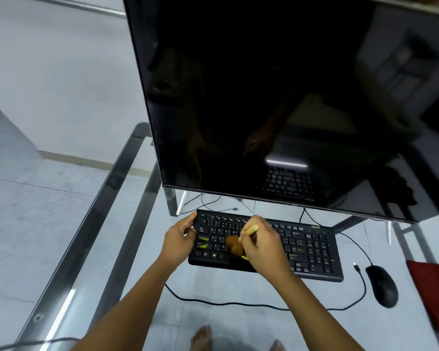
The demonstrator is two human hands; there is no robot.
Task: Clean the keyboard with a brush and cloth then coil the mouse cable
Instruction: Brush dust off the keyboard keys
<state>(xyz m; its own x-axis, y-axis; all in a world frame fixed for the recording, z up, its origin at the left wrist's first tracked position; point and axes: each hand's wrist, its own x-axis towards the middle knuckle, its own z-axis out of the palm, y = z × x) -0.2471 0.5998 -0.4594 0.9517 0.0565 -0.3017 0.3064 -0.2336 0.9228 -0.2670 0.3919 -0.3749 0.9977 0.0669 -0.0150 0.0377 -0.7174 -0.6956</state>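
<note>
A black keyboard [312, 252] lies on the glass table below the monitor. My left hand [179, 239] grips its left edge. My right hand [261, 243] is closed on a brush [235, 245] with a pale wooden handle; its brown bristles rest on the keys left of centre and look blurred. A black mouse [382, 285] sits to the right of the keyboard. Its cable [238, 304] runs loose across the glass in front of the keyboard, with the plug end lying near the mouse. A red cloth [433, 292] lies at the right edge.
A large dark monitor [276, 97] stands right behind the keyboard on thin legs, with thin cables under it. The glass table has a metal frame [107, 224] along the left. Bare feet show through the glass at the bottom.
</note>
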